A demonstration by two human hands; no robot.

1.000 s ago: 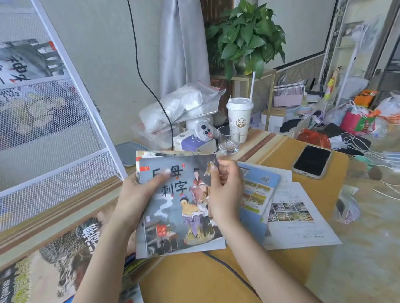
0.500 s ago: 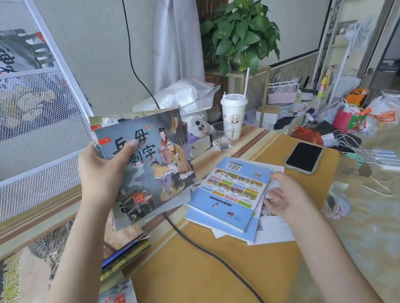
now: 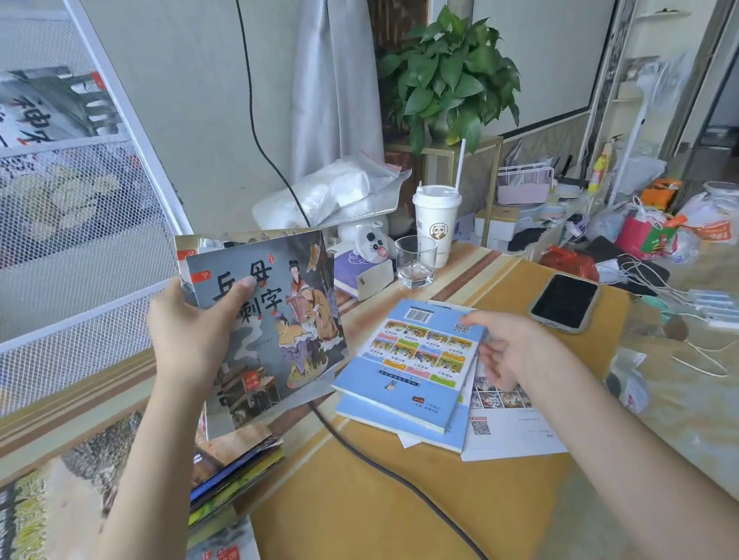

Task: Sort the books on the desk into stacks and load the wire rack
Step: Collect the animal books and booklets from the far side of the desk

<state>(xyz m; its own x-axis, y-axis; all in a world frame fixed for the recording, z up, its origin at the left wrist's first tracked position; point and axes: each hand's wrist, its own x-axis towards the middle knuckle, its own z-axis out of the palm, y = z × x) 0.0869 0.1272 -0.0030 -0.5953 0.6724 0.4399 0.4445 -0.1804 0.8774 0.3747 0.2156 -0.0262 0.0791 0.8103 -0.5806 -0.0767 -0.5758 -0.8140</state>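
Observation:
My left hand [image 3: 193, 331] grips a thin stack of grey picture books [image 3: 273, 328] with Chinese characters on the cover, held up off the desk. My right hand [image 3: 512, 347] reaches with relaxed fingers over the right edge of the blue books [image 3: 411, 365] lying on the yellow desk [image 3: 357, 517]; I cannot tell whether it touches them. A white wire rack [image 3: 56, 244] with books behind its mesh stands at the left. More books [image 3: 236, 465] are piled under my left arm.
A black phone [image 3: 565, 302], a glass [image 3: 416, 261] and a white cup with a straw [image 3: 438, 224] stand at the far side of the desk. A black cable [image 3: 398, 478] crosses the desk. Printed paper sheets [image 3: 506, 428] lie under the blue books.
My right hand let go of the grey books and went to the blue books. My left hand lifted the grey books up and to the left.

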